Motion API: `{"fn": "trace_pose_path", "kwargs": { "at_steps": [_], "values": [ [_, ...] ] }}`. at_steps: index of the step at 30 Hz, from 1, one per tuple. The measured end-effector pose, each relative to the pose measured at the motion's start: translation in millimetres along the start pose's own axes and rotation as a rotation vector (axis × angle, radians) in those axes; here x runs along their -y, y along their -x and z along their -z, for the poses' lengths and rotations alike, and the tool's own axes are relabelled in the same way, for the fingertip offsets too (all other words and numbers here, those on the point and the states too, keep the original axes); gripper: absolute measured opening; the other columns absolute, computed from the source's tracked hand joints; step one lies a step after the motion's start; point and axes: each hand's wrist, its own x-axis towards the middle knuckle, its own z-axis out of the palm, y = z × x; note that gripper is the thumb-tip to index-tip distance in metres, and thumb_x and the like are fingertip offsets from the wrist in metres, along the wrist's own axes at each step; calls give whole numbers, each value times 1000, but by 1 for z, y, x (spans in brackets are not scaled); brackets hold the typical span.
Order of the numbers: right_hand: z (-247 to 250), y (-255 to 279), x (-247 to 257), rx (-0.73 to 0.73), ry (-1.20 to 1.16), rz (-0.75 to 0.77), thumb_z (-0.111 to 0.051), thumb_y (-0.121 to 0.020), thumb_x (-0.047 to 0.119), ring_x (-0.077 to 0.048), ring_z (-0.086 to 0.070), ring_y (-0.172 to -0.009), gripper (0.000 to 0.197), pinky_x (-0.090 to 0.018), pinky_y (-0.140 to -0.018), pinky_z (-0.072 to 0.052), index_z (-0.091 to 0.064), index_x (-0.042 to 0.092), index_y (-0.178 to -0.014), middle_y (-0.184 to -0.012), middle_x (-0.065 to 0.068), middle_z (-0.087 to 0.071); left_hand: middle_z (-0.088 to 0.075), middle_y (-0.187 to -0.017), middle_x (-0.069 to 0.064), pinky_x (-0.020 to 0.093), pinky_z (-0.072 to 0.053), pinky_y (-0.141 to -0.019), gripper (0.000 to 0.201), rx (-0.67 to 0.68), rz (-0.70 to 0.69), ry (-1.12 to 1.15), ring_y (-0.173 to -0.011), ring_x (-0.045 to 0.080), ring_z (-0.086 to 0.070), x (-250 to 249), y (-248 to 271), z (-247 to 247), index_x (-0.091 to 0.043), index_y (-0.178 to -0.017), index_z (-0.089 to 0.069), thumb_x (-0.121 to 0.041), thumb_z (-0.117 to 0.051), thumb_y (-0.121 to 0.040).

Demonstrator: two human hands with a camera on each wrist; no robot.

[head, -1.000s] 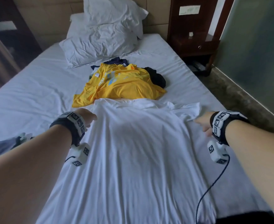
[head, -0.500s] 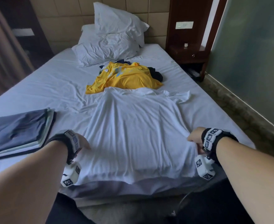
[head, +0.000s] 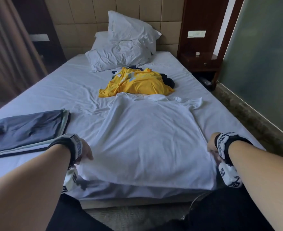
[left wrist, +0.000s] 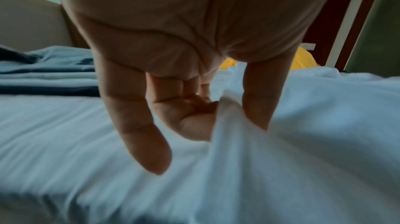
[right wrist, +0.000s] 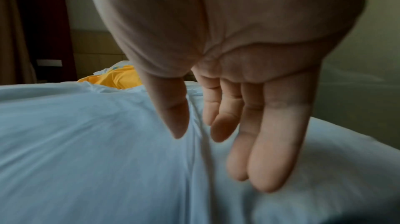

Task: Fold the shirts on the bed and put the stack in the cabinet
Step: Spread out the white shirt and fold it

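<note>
White bed sheet [head: 57, 90] underneath, white T-shirt [head: 147, 139] now dragged flat to the foot edge; my left hand [left wrist: 184, 101] pinches its side seam, right hand [right wrist: 249, 125] has loosened, fingers relaxed. Ready for folding.

The shirt [head: 147, 139] spread at the foot of the bed is plain white, on a white sheet [head: 62, 90] that reads pale blue-grey in the dim light; the pillows [head: 120, 52] are white too. Beyond it a crumpled yellow shirt [head: 137, 84] carries a pale blue print, with dark navy clothes [head: 168, 80] under it. The folded stack [head: 25, 129] is navy on top, with pale green and dark edges below. The wristbands [head: 75, 147] are black with black-and-white square markers. The headboard [head: 80, 22] is beige, the nightstand [head: 200, 62] dark reddish-brown
</note>
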Motion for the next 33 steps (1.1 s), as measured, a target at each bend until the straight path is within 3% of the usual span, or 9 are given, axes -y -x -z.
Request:
{"fn": "trace_pose_path", "kwargs": {
  "at_steps": [2, 6, 10, 14, 17, 23, 26, 29, 33],
  "values": [
    [4, -4, 6, -10, -58, -48, -65, -97, 25, -25, -64, -101, 43, -33, -92, -52, -60, 0, -131, -122, -14, -66, -61, -77, 12, 32, -50, -69, 23, 16, 22, 25, -58, 23, -55, -3, -3, 3, -1, -97, -63, -20, -76, -91],
    [14, -33, 20, -12, -99, -18, -65, -94, 26, -28, -65, -85, 31, -31, -73, -53, -62, 2, -114, -92, -10, -64, -64, -100, 12, 33, -48, -65, 41, -14, -38, 98, -68, 24, -57, -26, -22, 16, -1, -119, -59, -33, -70, -96],
    [25, -70, 44, -35, -239, 57, -71, -86, 23, -32, -71, -85, 23, -35, -69, -58, -66, 6, -100, -93, -15, -71, -63, -97, 16, 31, -45, -52, 26, -182, -211, 233, -64, 22, -54, -73, -48, 37, -1, -97, -58, -25, -68, -98],
    [36, -96, 81, 30, -491, 121, -66, -89, 12, -29, -68, -65, 5, -27, -51, -51, -62, 11, -91, -88, -16, -72, -72, -107, 20, 42, -58, -86, 13, -302, -374, 236, -88, 30, -67, -119, -79, 60, -9, -94, -63, -20, -63, -99],
    [38, -120, 110, 69, -699, 167, -55, -89, 2, -26, -52, -64, 9, -27, -54, -39, -55, 12, -89, -79, -16, -56, -70, -100, 15, 46, -59, -91, 9, -284, -469, 448, -90, 30, -69, -162, -93, 74, -8, -98, -64, -14, -58, -100],
    [50, -181, 167, 82, -852, 271, -59, -87, 4, -26, -58, -68, 5, -37, -63, -48, -64, 3, -88, -77, -15, -60, -72, -99, 13, 36, -60, -71, 16, -146, -438, 777, -78, 23, -69, -249, -142, 93, -2, -107, -66, -15, -60, -101],
    [60, -220, 196, 3, -667, 320, -64, -87, 19, -27, -64, -73, 9, -38, -73, -56, -69, 12, -87, -78, -6, -69, -68, -105, 13, 32, -55, -71, 12, -123, -436, 607, -82, 21, -63, -291, -175, 102, -4, -106, -64, -13, -58, -101],
    [73, -249, 227, -26, -317, 391, -56, -96, 24, -27, -68, -97, 22, -35, -86, -57, -74, 23, -108, -109, -5, -73, -72, -117, 10, 34, -53, -89, 11, -213, -592, 122, -103, 25, -67, -318, -213, 109, -17, -102, -72, -21, -62, -98],
    [87, -285, 252, -102, -197, 473, -49, -97, 13, -29, -54, -128, 49, -31, -102, -46, -56, 28, -143, -146, -1, -54, -51, -149, -14, 29, -40, -111, 38, -362, -722, -194, -138, 13, -47, -339, -252, 120, -42, -127, -63, -22, -63, -94]
  ]
}}
